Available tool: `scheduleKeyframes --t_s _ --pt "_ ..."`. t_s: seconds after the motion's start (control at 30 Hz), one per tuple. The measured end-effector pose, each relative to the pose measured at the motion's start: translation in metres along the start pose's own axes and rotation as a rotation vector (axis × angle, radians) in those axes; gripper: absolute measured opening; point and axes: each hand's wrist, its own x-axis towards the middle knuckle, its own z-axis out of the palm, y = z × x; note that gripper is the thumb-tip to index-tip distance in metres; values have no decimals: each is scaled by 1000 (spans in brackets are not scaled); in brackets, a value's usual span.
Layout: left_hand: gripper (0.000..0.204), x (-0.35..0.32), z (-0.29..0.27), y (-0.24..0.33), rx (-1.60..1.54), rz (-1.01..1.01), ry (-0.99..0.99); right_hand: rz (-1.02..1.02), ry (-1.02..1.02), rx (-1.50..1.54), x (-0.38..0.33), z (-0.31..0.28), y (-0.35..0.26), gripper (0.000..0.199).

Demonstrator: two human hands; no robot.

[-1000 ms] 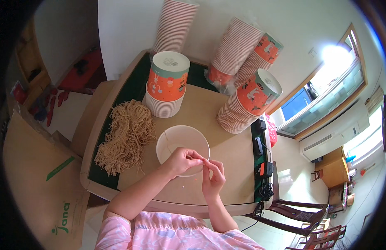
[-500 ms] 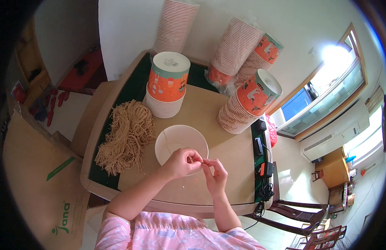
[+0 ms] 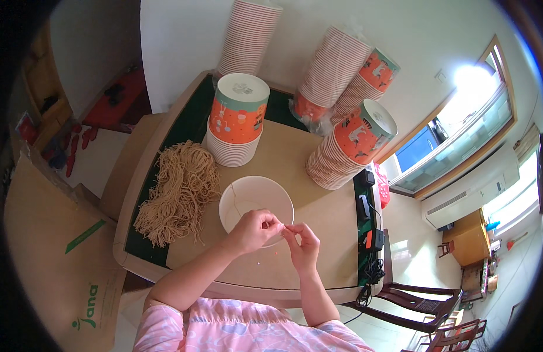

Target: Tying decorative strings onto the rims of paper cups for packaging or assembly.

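Observation:
Over the near rim of a white bowl (image 3: 241,202), my left hand (image 3: 254,230) and my right hand (image 3: 303,245) meet at their fingertips. Both are closed in a pinch. A thin beige strand of string (image 3: 234,196) hangs inside the bowl and runs toward my left hand. The bit between the fingertips is tiny and mostly hidden by the fingers, but it appears to be this string. Left of the bowl lies a loose heap of beige string (image 3: 178,193), tangled and wavy.
Behind the bowl stands an upside-down stack of orange and green paper tubs (image 3: 239,120). Another tub stack (image 3: 353,144) leans at the right, with bagged stacks (image 3: 332,70) against the wall. Black adapters and cables (image 3: 372,240) line the table's right edge. A cardboard box (image 3: 60,258) stands at left.
My hands stay over the bowl's near rim, with only a slight shift of the pinched fingertips. The bowl, string heap and tub stacks keep their places.

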Motion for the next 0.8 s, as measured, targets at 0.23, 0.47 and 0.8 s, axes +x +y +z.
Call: scheduleKeyframes --t_s 0.23,0.47,0.8 --pt "12 0 -2 3 10 21 -57 -17 -2 33 0 -1 6 4" --pt "14 2 0 -5 -60 12 -50 -8 -25 61 -1 -2 7 4" --pt "11 2 -4 4 -60 -59 -128 -13 -32 70 -1 -4 11 5"
